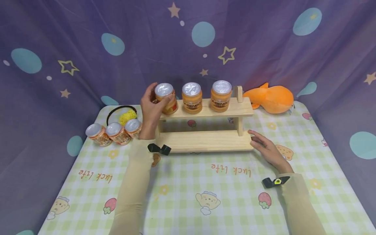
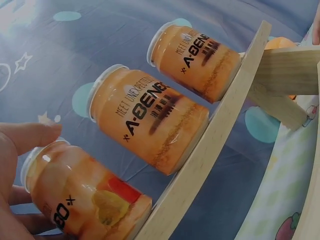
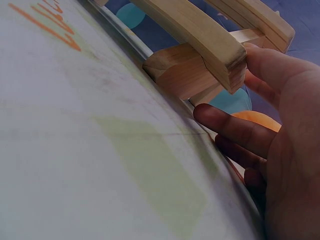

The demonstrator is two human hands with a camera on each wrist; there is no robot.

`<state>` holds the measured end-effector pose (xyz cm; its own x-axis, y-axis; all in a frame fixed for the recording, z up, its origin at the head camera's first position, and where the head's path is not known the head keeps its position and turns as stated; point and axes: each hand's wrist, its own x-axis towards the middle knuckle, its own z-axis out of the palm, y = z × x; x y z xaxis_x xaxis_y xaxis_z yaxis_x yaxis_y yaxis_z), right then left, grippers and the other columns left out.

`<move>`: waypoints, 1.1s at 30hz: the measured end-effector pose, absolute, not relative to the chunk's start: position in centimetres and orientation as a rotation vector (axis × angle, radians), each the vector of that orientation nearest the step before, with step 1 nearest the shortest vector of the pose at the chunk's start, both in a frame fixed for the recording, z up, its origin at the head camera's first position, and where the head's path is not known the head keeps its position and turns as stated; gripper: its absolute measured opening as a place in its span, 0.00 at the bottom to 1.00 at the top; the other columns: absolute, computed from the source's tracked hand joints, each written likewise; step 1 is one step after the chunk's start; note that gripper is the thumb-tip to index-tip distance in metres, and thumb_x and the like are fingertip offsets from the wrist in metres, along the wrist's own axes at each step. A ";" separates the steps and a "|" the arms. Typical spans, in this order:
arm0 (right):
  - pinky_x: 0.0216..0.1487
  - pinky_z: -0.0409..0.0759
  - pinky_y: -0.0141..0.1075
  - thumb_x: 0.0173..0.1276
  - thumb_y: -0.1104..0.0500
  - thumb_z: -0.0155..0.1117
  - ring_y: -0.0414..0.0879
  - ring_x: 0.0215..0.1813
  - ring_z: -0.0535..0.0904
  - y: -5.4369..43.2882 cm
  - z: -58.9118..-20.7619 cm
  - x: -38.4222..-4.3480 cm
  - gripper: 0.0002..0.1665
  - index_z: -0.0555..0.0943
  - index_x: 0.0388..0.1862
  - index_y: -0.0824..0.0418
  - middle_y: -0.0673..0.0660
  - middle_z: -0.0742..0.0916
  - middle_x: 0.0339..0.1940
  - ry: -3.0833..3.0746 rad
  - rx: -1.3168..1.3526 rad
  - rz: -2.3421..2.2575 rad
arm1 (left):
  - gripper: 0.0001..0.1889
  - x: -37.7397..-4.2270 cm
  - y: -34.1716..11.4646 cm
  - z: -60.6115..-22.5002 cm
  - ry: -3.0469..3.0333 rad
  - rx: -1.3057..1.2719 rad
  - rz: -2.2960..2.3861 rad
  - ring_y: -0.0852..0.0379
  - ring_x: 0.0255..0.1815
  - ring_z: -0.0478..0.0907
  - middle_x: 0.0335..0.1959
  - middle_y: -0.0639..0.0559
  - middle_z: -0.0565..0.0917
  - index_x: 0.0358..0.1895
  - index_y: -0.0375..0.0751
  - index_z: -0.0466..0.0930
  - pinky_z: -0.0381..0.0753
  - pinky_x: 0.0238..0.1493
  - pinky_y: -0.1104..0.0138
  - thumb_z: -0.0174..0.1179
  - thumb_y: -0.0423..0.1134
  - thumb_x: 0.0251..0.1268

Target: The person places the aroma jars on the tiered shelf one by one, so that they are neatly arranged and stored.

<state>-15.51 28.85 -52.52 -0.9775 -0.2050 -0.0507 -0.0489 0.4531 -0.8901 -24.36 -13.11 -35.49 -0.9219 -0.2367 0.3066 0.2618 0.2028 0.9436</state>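
Observation:
A two-tier wooden rack stands on the table with three orange cans with silver lids along its top shelf. My left hand grips the leftmost can, thumb across its front and fingers around its far side. In the left wrist view this can's base is right at the shelf edge. The middle can and the right can stand upright beside it. At the rack's right end, my right hand touches the end of the lower board with loosely bent fingers.
Three more cans stand in a row on the table at left, partly behind my left wrist. Behind them lies a yellow object with a dark looped band. An orange plush toy lies at the back right, near a purple curtain.

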 end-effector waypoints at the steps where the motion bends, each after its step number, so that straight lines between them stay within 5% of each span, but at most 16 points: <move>1: 0.58 0.68 0.19 0.80 0.48 0.51 0.19 0.56 0.72 28.8 -52.5 -15.5 0.32 0.62 0.79 0.47 0.63 0.79 0.67 2.543 -0.226 -1.556 | 0.35 -24.3 -13.2 -35.4 -2.099 -0.024 -1.768 0.54 0.57 0.77 0.61 0.36 0.80 0.69 0.37 0.71 0.76 0.57 0.68 0.72 0.34 0.55; 9: 0.58 0.68 0.18 0.80 0.47 0.51 0.18 0.56 0.71 28.9 -52.5 -15.6 0.32 0.61 0.79 0.47 0.64 0.77 0.70 2.557 -0.222 -1.549 | 0.34 -23.4 -14.1 -34.7 -2.007 -0.081 -1.783 0.53 0.56 0.79 0.59 0.36 0.80 0.68 0.36 0.71 0.77 0.58 0.63 0.70 0.30 0.56; 17: 0.58 0.68 0.19 0.80 0.46 0.51 0.19 0.56 0.71 28.9 -52.5 -15.6 0.32 0.61 0.80 0.47 0.64 0.78 0.69 2.551 -0.215 -1.549 | 0.33 -22.2 -15.4 -34.7 -1.991 -0.074 -1.745 0.40 0.62 0.77 0.60 0.37 0.80 0.68 0.38 0.72 0.74 0.58 0.65 0.70 0.32 0.56; 24: 0.58 0.68 0.18 0.80 0.47 0.52 0.19 0.56 0.71 28.8 -52.4 -15.7 0.32 0.62 0.79 0.47 0.63 0.78 0.69 2.556 -0.228 -1.554 | 0.31 -21.3 -17.2 -35.3 -1.974 -0.045 -1.718 0.60 0.56 0.79 0.60 0.36 0.80 0.67 0.41 0.73 0.73 0.56 0.69 0.69 0.30 0.57; 33: 0.58 0.68 0.19 0.80 0.48 0.51 0.19 0.56 0.71 28.8 -52.5 -15.6 0.32 0.62 0.79 0.47 0.63 0.78 0.69 2.554 -0.236 -1.551 | 0.28 -20.2 -20.1 -36.1 -1.969 0.012 -1.648 0.68 0.53 0.79 0.58 0.39 0.82 0.65 0.42 0.75 0.75 0.57 0.68 0.68 0.31 0.59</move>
